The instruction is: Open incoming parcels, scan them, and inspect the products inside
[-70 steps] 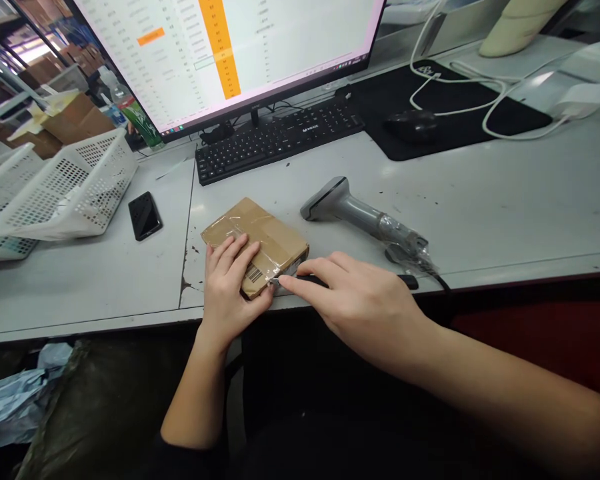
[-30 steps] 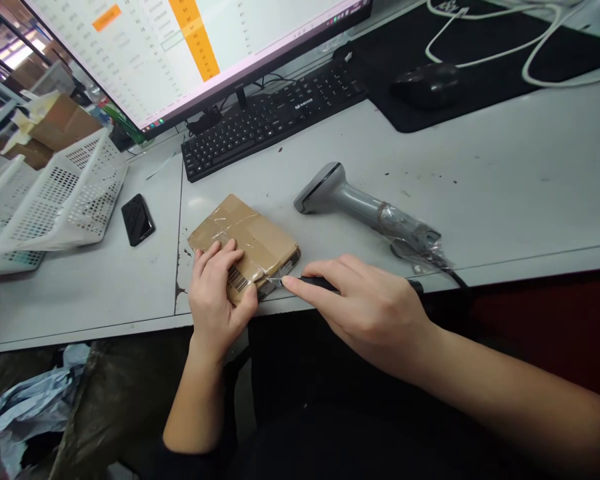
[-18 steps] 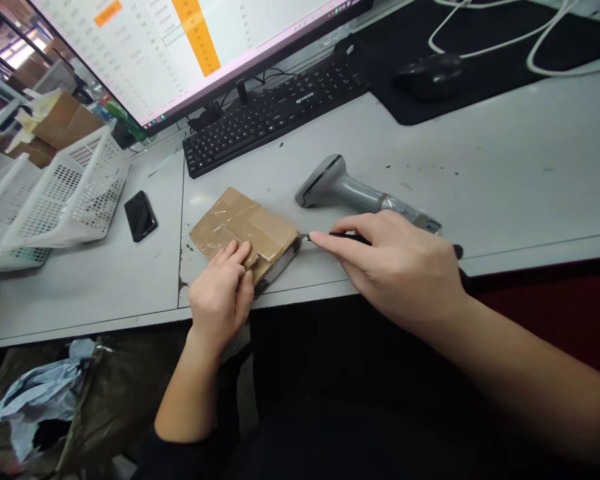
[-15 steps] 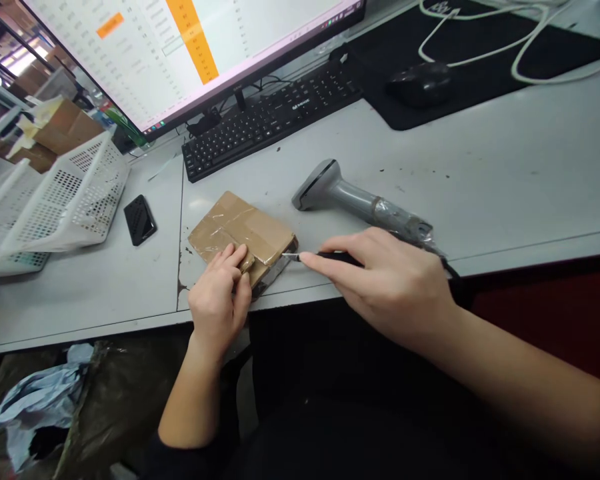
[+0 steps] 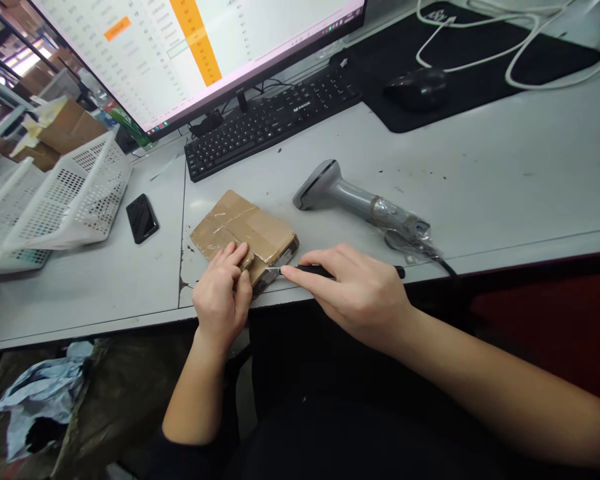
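Observation:
A small flat cardboard box (image 5: 247, 227), bound with clear tape, lies near the front edge of the grey desk. My left hand (image 5: 221, 293) grips its near left corner, fingers on top and thumb at the near side. In my right hand (image 5: 357, 290) is a slim black craft knife (image 5: 317, 270), pinched close to its tip. The thin blade points left and meets the box's near edge, just right of my left thumb. Beyond my right hand lies a grey barcode scanner (image 5: 353, 198), its handle wrapped in clear plastic.
A black keyboard (image 5: 275, 120) sits below the monitor (image 5: 195, 60). To the right are a mouse (image 5: 417, 89) and a mouse pad (image 5: 395, 120) with a white cable over it. A phone (image 5: 143, 219) and white baskets (image 5: 87, 193) stand left. A crumpled bag (image 5: 45, 397) is below the desk.
My right hand has drawn the craft knife left and toward me along the box's near edge. My left hand keeps its hold on the box.

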Demonstrator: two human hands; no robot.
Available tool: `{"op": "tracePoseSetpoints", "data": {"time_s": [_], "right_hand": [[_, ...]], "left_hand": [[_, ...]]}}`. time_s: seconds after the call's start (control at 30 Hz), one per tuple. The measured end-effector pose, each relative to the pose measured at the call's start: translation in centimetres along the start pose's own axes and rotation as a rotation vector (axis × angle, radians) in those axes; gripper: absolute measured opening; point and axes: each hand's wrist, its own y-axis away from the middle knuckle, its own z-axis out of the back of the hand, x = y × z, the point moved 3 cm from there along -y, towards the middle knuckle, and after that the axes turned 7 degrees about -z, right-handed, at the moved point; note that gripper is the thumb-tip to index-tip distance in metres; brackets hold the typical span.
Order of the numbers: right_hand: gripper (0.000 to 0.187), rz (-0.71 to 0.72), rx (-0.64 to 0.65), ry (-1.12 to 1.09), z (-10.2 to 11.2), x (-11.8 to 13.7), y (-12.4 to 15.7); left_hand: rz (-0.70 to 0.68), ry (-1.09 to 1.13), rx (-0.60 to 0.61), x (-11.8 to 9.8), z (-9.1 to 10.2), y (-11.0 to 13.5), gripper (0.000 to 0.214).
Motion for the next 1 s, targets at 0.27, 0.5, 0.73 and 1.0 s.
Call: {"op": "tracePoseSetpoints", "data": {"time_s": [0.27, 0.5, 0.73, 1.0], "right_hand": [[0.035, -0.086, -0.014, 0.020, 0.2, -0.1, -0.1], [0.029, -0.107, -0.040, 0.072, 1.8, -1.4, -0.1], [0.032, -0.259, 0.103, -0.296, 0.6, -1.5, -0.7], [0.027, -0.642, 0.432, -1.032, -0.8, -1.6, -1.6]], "left_hand": [[0.007, 0.035, 0.009, 0.0, 0.0, -0.1, 0.012], [0.025, 0.006, -0.024, -0.1, -0.2, 0.0, 0.010], [0.035, 0.129, -0.014, -1.2, 0.0, 0.4, 0.006], [0.512, 0.124, 0.093, 6.0, 3.5, 1.4, 0.057]]}}
